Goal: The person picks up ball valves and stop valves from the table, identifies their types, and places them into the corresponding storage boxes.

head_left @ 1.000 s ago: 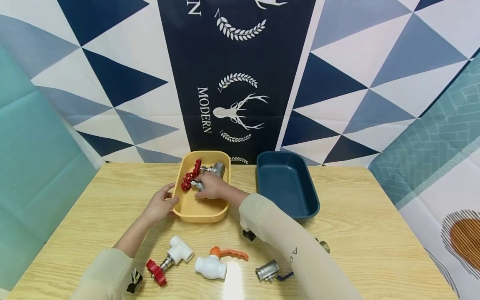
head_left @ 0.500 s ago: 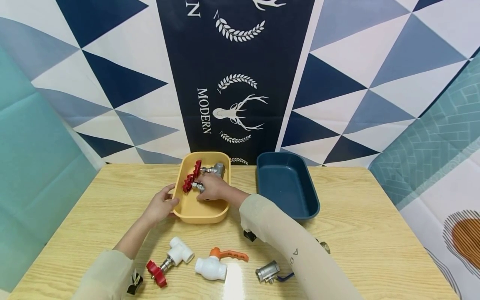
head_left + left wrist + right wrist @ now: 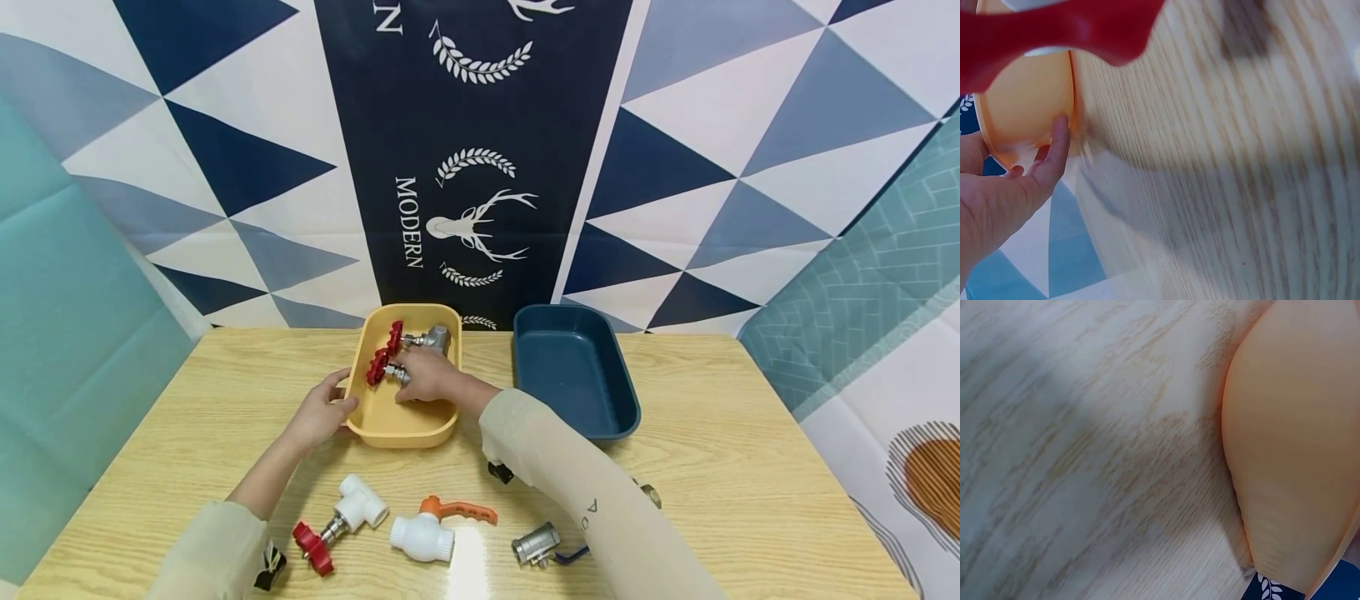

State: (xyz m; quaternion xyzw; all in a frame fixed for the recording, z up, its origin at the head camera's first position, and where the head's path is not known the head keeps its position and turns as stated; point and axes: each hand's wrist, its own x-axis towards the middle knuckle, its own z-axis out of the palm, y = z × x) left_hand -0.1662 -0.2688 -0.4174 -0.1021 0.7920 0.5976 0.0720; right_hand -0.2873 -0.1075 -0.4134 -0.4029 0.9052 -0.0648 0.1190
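Currently the right hand (image 3: 422,375) grips a red-wheeled valve (image 3: 378,367) near the left hand (image 3: 321,412).

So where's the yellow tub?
In the head view, the yellow tub is on the table, left of the blue tub, with the left hand holding its left side.

Table (image 3: 720,392), rear: left bin (image 3: 386,417) and right bin (image 3: 573,367) side by side, gap between; wall hanging (image 3: 480,242) behind both. In left bin: far handwheel valve (image 3: 433,338) toward the back, near handwheel valve (image 3: 387,369) just in front, partly under right hand (image 3: 426,375). Left hand (image 3: 321,412) at that bin's left wall. Before the bins, left to right: tee-bodied valve (image 3: 339,523), first ball valve (image 3: 422,537), second ball valve (image 3: 535,544); farther right and back, a fitting (image 3: 651,495), partly hidden by right sleeve (image 3: 585,487).
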